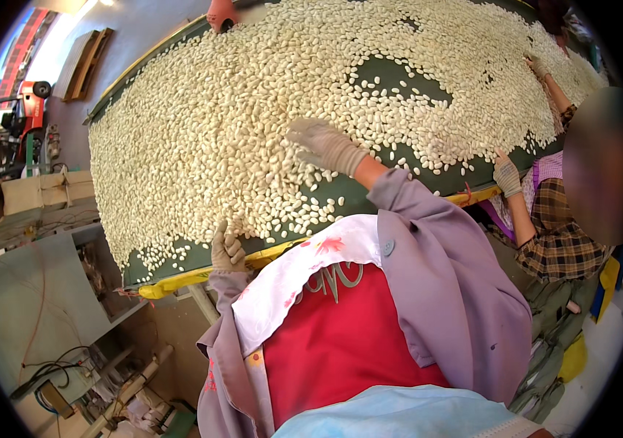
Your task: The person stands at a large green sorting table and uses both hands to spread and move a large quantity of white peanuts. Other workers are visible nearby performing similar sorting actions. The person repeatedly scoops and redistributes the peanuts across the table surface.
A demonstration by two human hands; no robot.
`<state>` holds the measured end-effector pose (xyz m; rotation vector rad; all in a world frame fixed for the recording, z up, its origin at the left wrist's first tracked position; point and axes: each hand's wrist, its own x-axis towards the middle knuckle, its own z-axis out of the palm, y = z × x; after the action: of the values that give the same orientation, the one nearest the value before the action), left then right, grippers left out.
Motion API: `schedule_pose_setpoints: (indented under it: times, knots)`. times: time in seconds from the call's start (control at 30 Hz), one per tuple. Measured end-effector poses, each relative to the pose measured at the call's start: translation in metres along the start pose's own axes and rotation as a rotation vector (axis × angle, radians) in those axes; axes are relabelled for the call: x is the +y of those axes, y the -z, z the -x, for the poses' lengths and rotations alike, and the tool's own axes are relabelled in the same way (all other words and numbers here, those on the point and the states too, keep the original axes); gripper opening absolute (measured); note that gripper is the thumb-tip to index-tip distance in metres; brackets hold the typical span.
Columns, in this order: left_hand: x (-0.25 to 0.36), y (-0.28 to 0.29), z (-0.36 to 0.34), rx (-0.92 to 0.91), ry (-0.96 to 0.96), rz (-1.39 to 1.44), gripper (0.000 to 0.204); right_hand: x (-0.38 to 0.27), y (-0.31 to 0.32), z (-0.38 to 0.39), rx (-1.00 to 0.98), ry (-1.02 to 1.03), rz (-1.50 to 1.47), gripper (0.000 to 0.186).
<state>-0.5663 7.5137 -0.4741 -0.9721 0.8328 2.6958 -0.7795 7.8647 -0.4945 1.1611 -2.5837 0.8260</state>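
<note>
White beans (202, 146) lie in a thick layer over a long dark green sorting surface (337, 191). My right hand (319, 143), in a pale knitted glove, reaches across them with its fingers stretched out and resting on the beans. Beside its wrist a patch of green shows through. At the near edge is my left hand (228, 250), also gloved. Its index finger points up beside the beans while the other fingers are curled in; whether anything is inside them is hidden.
A co-worker's gloved hands (507, 175) work among the beans at right. Yellow edging (180, 281) runs along the near side. A reddish object (222, 14) sits at the far edge. Left stand a grey metal cabinet (41, 306), a red forklift (31, 109) and wooden pallets (85, 66).
</note>
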Motion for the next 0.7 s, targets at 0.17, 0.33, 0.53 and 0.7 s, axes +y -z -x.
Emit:
schedule_pose_setpoints:
  times: [0.17, 0.33, 0.53, 0.7]
  knots:
    - [-0.016, 0.006, 0.017, -0.017, -0.064, -0.102, 0.035, 0.109, 0.072, 0.116, 0.464, -0.553, 0.212, 0.036]
    - [-0.039, -0.002, 0.019, 0.209, -0.095, -0.290, 0.044, 0.193, 0.143, 0.262, 0.574, -1.025, 0.771, 0.045]
    - [-0.054, -0.028, 0.018, 0.376, -0.080, -0.408, 0.046, 0.161, 0.104, 0.221, 0.584, -1.406, 0.719, 0.046]
    - [-0.070, -0.034, 0.010, 0.340, -0.084, -0.376, 0.042, 0.125, 0.047, 0.135, 0.603, -0.713, -0.290, 0.033]
